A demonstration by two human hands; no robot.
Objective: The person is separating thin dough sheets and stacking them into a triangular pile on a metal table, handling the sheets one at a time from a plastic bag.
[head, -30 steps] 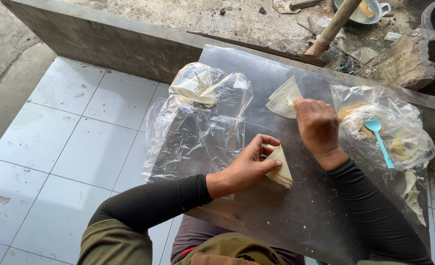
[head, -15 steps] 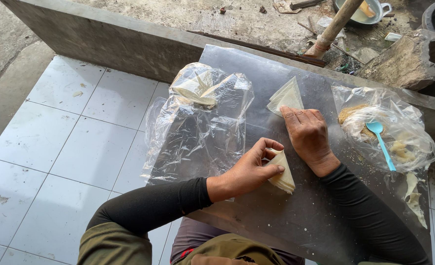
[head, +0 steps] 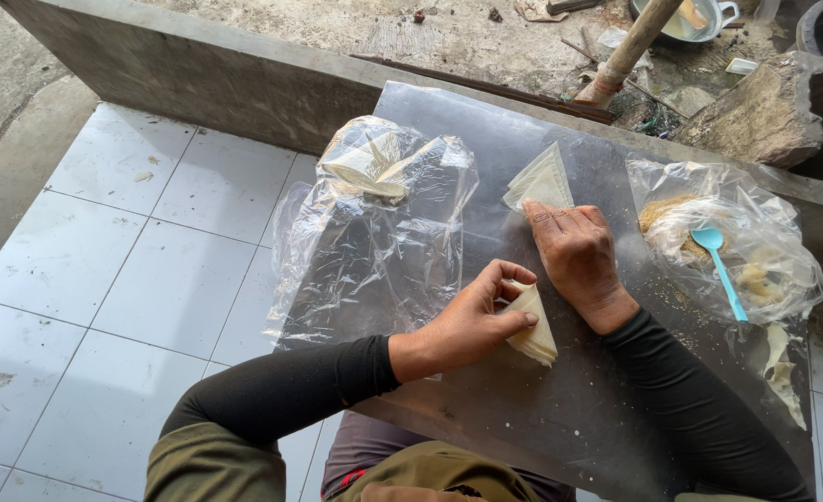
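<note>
Since the earlier frames we note the right hand (head: 574,256) has drawn back from the flat wrapper triangle (head: 541,181) toward the left hand (head: 472,321). Left fingers (head: 513,321) pinch the folded pastry triangle (head: 534,325), which rests on the bench (head: 523,418); right fingers lie flat and loosely spread, holding nothing, beside it. We judge one piece nearly folded. One flat wrapper lies beyond; more sit in the clear bag (head: 374,223). Filling and a blue spoon (head: 720,270) remain right.
</note>
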